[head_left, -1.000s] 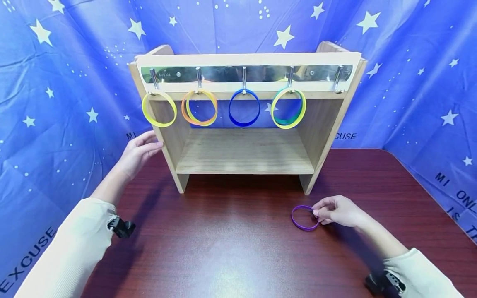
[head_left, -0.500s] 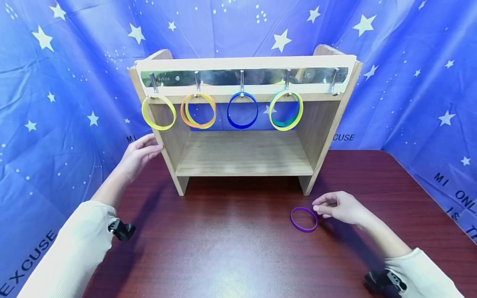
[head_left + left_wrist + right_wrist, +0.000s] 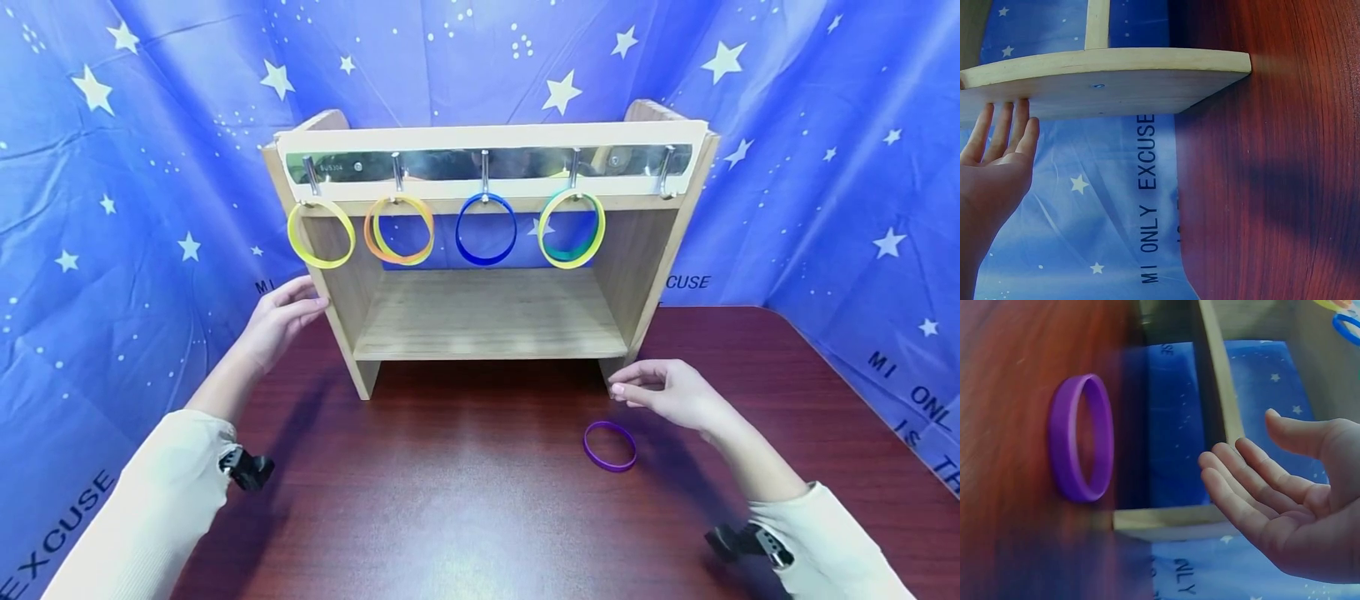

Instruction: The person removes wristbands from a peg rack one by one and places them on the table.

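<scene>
My left hand (image 3: 279, 321) rests its straight fingertips against the outer left side panel of the wooden rack (image 3: 487, 317); the left wrist view shows the fingers (image 3: 1020, 122) against that panel. My right hand (image 3: 667, 393) is in the air by the rack's front right foot, fingers relaxed, holding nothing. A purple silicone wristband (image 3: 610, 447) lies on the table just below it. In the right wrist view the thumb (image 3: 1294, 432) stands well apart from the fingers, and the purple wristband (image 3: 1082, 439) lies away to the left of the hand.
A hook strip (image 3: 450, 162) runs along the rack's top. From its hooks hang a yellow wristband (image 3: 321, 263), an orange and yellow pair (image 3: 399, 260), a blue wristband (image 3: 486, 260) and a yellow and green pair (image 3: 572, 262). The rightmost hook (image 3: 666, 175) bears none. A blue starry curtain (image 3: 450, 75) surrounds the table.
My right hand has let go of the purple wristband, which stays on the table, and has risen forward and left toward the rack's right foot. My left hand stays at the side panel.
</scene>
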### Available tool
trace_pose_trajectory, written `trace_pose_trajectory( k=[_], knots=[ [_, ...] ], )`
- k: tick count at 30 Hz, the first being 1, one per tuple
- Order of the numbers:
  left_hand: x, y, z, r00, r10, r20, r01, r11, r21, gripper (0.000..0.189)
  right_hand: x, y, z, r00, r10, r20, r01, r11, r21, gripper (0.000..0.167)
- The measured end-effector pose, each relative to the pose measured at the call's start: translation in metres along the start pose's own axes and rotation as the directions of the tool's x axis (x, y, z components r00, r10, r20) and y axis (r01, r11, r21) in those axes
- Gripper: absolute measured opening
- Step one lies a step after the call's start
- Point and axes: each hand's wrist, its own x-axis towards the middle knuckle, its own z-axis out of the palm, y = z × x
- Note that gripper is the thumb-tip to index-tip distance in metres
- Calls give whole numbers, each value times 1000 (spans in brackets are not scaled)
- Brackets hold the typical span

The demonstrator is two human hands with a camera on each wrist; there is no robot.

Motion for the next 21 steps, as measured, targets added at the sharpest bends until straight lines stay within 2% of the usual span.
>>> trace_pose_trajectory(
  k=[7,13,14,15,17,21],
  knots=[
    [0,1,1,1000,10,9,-9,998,-59,34,8,-24,-2,998,-43,-45,41,998,-52,32],
    [-1,-3,-4,1000,12,18,-11,998,-55,25,12,-44,-4,995,-62,-84,53,993,-102,33],
    [-1,-4,-5,1000,19,25,-18,998,-52,28,12,-47,-5,995,-61,-85,53,994,-93,34],
    [0,-6,-6,999,33,38,-30,996,-84,30,13,-49,-5,994,-64,-84,58,995,-76,35],
    [1,-8,-8,998,45,50,-41,996,-76,33,14,-54,-7,994,-70,-86,68,997,-30,36],
    [1,-7,-6,998,39,44,-35,995,-97,26,13,-64,-10,992,-95,-81,103,990,95,39]
  ],
)
